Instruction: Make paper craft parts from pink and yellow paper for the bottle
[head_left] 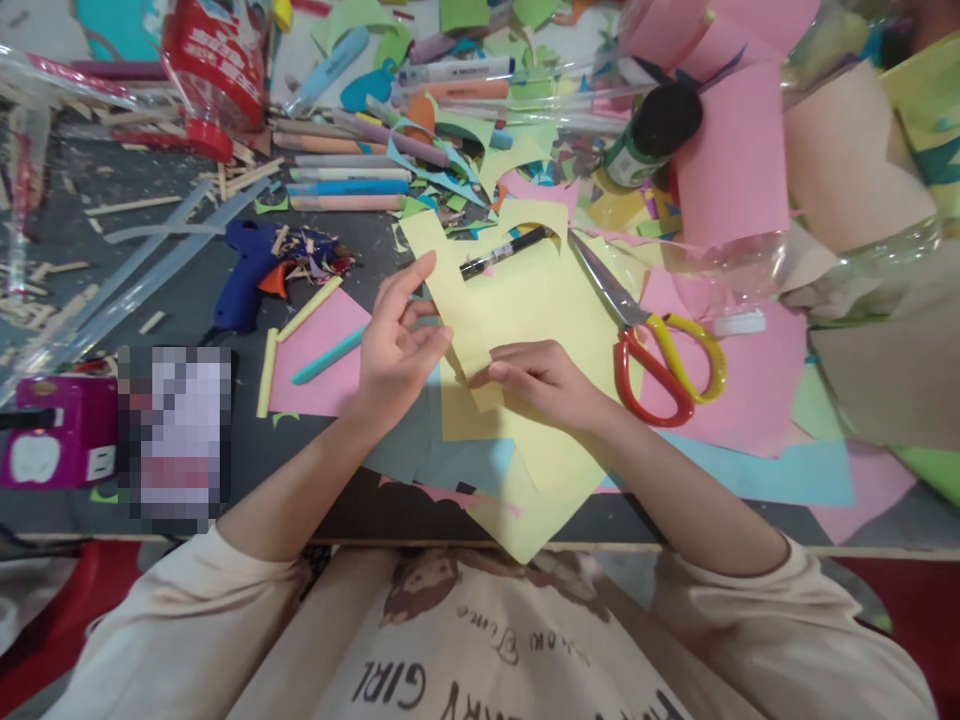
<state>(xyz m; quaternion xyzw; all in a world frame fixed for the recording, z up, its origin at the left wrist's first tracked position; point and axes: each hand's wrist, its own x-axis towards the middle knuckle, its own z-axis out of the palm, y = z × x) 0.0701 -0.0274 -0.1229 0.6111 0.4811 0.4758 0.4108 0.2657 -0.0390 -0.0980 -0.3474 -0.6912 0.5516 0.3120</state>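
A pale yellow paper strip (459,300) slants over larger yellow paper sheets (540,310). My right hand (540,380) pinches the strip's lower end, where the paper bends up between thumb and fingers. My left hand (405,335) is beside the strip's left edge, fingers apart and curved, with thumb and fingertips against or very near the paper. A black marker pen (504,252) lies across the yellow paper above both hands. To the right rest scissors (645,330) with one red and one yellow handle, blades slightly apart.
A blue glue gun (255,270) lies at left, near a pink paper piece (319,350) with rolled yellow edges. A phone (184,430) and a purple box (64,430) sit near the front edge. Markers (349,188), scraps and a dark-capped bottle (652,135) crowd the back.
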